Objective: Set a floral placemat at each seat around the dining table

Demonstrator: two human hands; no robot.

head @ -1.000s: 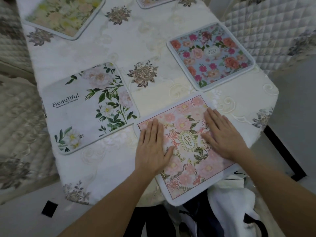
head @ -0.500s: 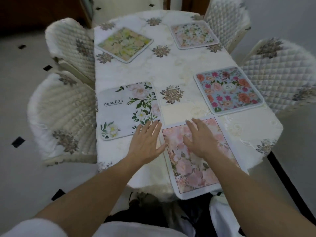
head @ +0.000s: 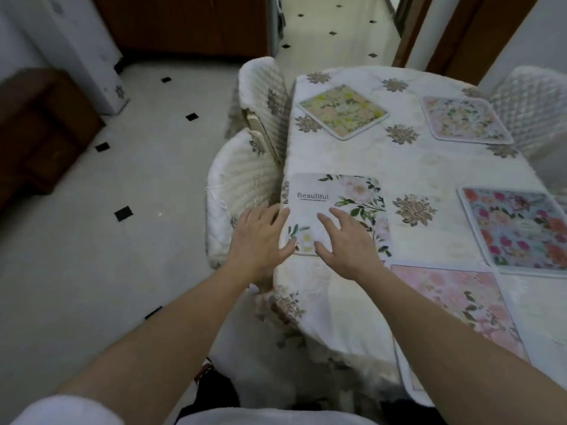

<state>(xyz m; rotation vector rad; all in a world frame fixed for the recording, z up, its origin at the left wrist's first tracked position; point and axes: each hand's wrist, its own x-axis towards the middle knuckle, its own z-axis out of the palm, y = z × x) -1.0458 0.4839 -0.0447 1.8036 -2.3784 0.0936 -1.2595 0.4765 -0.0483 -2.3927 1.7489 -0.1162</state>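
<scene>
I have both bare hands reaching over the white placemat printed with green leaves, pale flowers and the word "Beautiful" (head: 336, 207), which lies flat at the left edge of the dining table under its cream embroidered tablecloth (head: 429, 167). My left hand (head: 260, 237) is spread wide, fingers fanned, over the mat's left border and the table edge; whether it touches the mat I cannot tell. My right hand (head: 346, 240) is also wide open, palm down above the mat's near half, holding nothing. Just beside this mat, nearer to me, lies the pink rose-patterned placemat (head: 454, 299), partly hidden by my right forearm. A blue placemat with red and pink blooms (head: 515, 228) sits across the table at the right side, a yellow-green floral placemat (head: 343, 113) lies farther along the left edge, and a pale pastel floral placemat (head: 463, 121) is at the far right. A quilted cream chair (head: 242, 191) stands tucked against the table beside my left hand
</scene>
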